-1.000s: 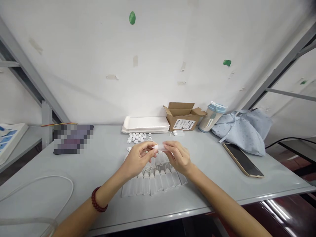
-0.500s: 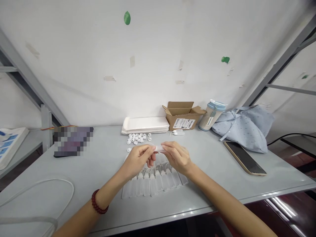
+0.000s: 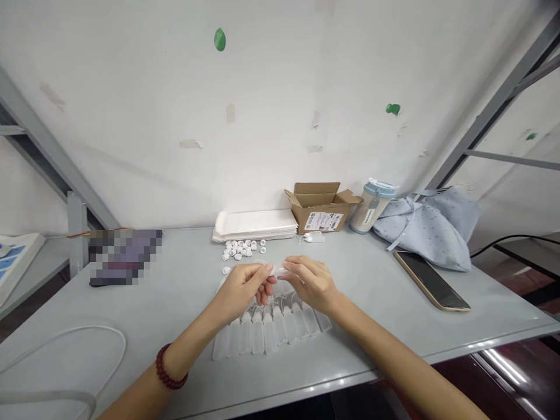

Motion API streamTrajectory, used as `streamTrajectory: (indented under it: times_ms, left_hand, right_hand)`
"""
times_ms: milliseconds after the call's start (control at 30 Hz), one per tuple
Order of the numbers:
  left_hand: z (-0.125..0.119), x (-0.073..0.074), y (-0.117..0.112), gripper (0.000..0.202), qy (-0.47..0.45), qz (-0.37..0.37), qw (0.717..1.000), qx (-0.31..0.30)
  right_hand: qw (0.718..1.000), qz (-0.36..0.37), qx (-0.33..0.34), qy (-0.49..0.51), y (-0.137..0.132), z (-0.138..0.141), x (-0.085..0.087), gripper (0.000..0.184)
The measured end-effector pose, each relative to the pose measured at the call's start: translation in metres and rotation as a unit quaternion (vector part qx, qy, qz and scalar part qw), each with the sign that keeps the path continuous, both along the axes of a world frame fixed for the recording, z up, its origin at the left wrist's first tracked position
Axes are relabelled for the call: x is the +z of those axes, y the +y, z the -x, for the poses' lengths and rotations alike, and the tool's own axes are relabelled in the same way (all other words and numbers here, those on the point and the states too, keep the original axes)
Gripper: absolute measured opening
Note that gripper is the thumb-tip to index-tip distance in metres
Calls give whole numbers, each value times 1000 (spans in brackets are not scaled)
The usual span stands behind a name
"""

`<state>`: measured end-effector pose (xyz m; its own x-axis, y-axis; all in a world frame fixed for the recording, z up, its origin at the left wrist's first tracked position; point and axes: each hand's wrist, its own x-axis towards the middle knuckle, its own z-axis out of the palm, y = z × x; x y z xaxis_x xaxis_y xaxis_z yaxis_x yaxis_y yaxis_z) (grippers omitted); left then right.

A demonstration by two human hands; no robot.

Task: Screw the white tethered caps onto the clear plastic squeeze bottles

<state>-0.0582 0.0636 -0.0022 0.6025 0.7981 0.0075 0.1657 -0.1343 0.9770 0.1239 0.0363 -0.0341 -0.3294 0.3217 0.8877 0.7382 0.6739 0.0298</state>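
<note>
My left hand (image 3: 243,286) and my right hand (image 3: 310,282) meet above the middle of the grey table (image 3: 175,303). Between their fingertips they pinch one small translucent bottle (image 3: 278,270), held sideways. The left fingers close on its cap end and the right fingers wrap its body. Just below the hands lies a row of several similar small bottles (image 3: 266,324) side by side on the table. A scatter of small white caps (image 3: 241,248) lies behind the hands.
A stack of white trays (image 3: 256,224), an open cardboard box (image 3: 321,207), a blue-lidded cup (image 3: 371,206) and a blue cloth bag (image 3: 431,224) line the back. A phone (image 3: 431,280) lies right, clear tubing (image 3: 65,350) left.
Both hands have sunk slightly toward the bottle row, still pinching the small bottle between them. The camera view shifted a little left.
</note>
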Motion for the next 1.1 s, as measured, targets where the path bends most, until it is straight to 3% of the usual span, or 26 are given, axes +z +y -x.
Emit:
streamTrajectory:
  times_ms: [233,333,500,667,933,1100]
  left_hand:
    - [5,3,0,29,32,-116,993,-15]
    - [5,5,-2,26,33,-144,989,-6]
    - [3,3,-2,35,41,-110,993,21]
    - [3,-1,2,45,49,-43,998,-2]
    - [2,4,-4,28,7,-69,998,-2]
    - [0,1,-5,30,15,-96,995,22]
  right_hand:
    - [994,111,22,1,0,-4,-3,5]
    - [994,105,29,10,0,-6,-2,5]
    - [999,45,7,11,0,-3,0,6]
    - [999,37,-1,-19,-1,-1,-1,10]
    - [993,81,-33,-81,-4,-7,3,24]
    - [979,197,52,14,-5,-4,4,31]
